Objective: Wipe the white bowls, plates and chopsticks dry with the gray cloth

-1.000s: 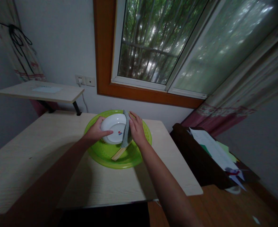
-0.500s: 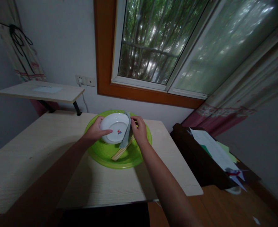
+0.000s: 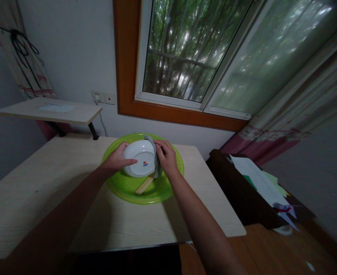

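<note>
A white dish [image 3: 141, 156] with a small red and blue mark is tilted over a green basin [image 3: 122, 193]. My left hand [image 3: 118, 157] grips its left side, thumb across the face and fingers behind. At the opposite rim, my right hand [image 3: 166, 154] is closed on a grey-green cloth [image 3: 157, 164], which is pressed against the dish. Several light wooden chopsticks [image 3: 145, 184] lie in the basin below the dish, their far ends hidden by the dish and cloth.
The basin stands on a pale wooden desk [image 3: 56, 183]. A raised shelf [image 3: 50, 110] on black legs is at the back left. Behind the desk are a wall and a window [image 3: 197, 49]. To the right, a dark cabinet [image 3: 239, 191] holds papers [image 3: 257, 179].
My right hand has moved slightly left with the cloth, which now wraps the dish's right edge. The dish has tilted a little and shifted slightly down.
</note>
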{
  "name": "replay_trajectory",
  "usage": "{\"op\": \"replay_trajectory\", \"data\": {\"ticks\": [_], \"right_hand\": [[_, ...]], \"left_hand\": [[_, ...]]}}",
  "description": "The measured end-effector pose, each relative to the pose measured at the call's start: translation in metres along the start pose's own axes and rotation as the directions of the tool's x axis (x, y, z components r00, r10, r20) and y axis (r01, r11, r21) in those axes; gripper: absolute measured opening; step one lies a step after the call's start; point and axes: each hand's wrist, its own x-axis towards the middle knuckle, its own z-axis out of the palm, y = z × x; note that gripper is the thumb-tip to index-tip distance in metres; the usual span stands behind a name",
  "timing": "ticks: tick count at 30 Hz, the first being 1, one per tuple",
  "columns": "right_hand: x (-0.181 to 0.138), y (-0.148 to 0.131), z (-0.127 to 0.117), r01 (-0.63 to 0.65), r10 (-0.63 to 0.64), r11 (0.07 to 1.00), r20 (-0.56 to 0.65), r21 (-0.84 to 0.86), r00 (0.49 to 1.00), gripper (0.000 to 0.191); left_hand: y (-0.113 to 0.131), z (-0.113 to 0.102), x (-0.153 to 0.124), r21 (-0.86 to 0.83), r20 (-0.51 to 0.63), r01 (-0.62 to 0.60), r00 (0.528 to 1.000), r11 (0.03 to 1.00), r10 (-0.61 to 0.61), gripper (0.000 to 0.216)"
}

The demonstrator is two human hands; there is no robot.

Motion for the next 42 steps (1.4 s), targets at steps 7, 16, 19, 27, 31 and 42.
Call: {"op": "replay_trajectory", "data": {"ticks": [7,16,19,27,31,42], "right_hand": [[0.000,0.018,0.002,-0.159,0.163,0.983,-0.032,0.096,0.986,0.030],[-0.003,0.027,0.007,-0.234,0.233,0.967,0.018,0.105,0.972,0.035],[-0.004,0.031,0.009,-0.244,0.244,0.963,0.016,0.111,0.970,0.037],[-0.003,0.029,0.008,-0.248,0.254,0.964,-0.063,0.095,0.965,0.039],[-0.003,0.029,0.006,-0.254,0.258,0.965,-0.044,0.070,0.965,0.037],[-0.002,0.026,0.005,-0.266,0.264,0.959,0.034,0.095,0.964,0.035]], "left_hand": [[0.008,-0.001,-0.004,-0.241,-0.120,-0.038,0.993,0.970,0.009,0.065],[0.007,-0.002,-0.001,-0.351,-0.160,-0.068,0.987,0.934,0.012,0.061],[0.006,0.000,-0.001,-0.334,-0.138,-0.048,0.990,0.941,0.001,0.061],[0.002,0.005,0.002,-0.172,-0.016,0.021,1.000,0.985,-0.024,0.070],[0.002,0.006,0.002,-0.108,0.030,-0.002,1.000,0.994,0.005,0.061],[-0.001,0.007,0.000,-0.001,0.076,-0.032,0.997,0.999,0.032,0.050]]}}
